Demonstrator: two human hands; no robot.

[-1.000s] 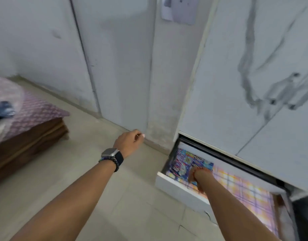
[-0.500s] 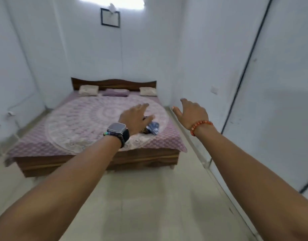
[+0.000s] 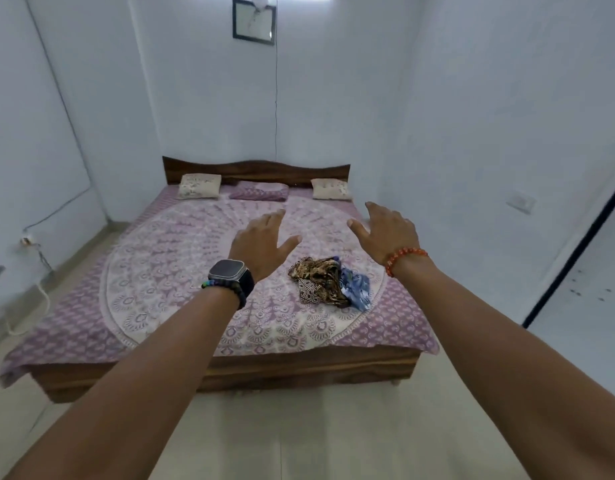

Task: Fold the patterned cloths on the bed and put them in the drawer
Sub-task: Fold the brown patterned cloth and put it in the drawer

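My left hand (image 3: 261, 242) and right hand (image 3: 385, 233) are both stretched out ahead of me with fingers spread and straight, holding nothing. The patterned cloths (image 3: 328, 284) lie in one crumpled heap on the bed (image 3: 160, 282), toward its foot and right of centre, at about one o'clock from where I stand. In this view the heap sits below and between my two hands: roughly four o'clock from my left fingers (image 3: 276, 216), roughly seven o'clock from my right fingers (image 3: 372, 207). Both hands are in the air, well short of touching it; the floor still lies between me and the bed. I judge the right wrist slightly nearer the heap's blue edge, the left nearer its brown edge, so either hand could take it. The heap's long axis runs from ten to four o'clock.

Counted: I can make out three patterns in the heap, a brown leafy one (image 3: 318, 268), a dark geometric one (image 3: 308, 292) and a blue one (image 3: 358, 289), though whether that means three separate cloths I cannot tell. Three pillows (image 3: 199, 186) sit at the headboard. The drawer is out of view.
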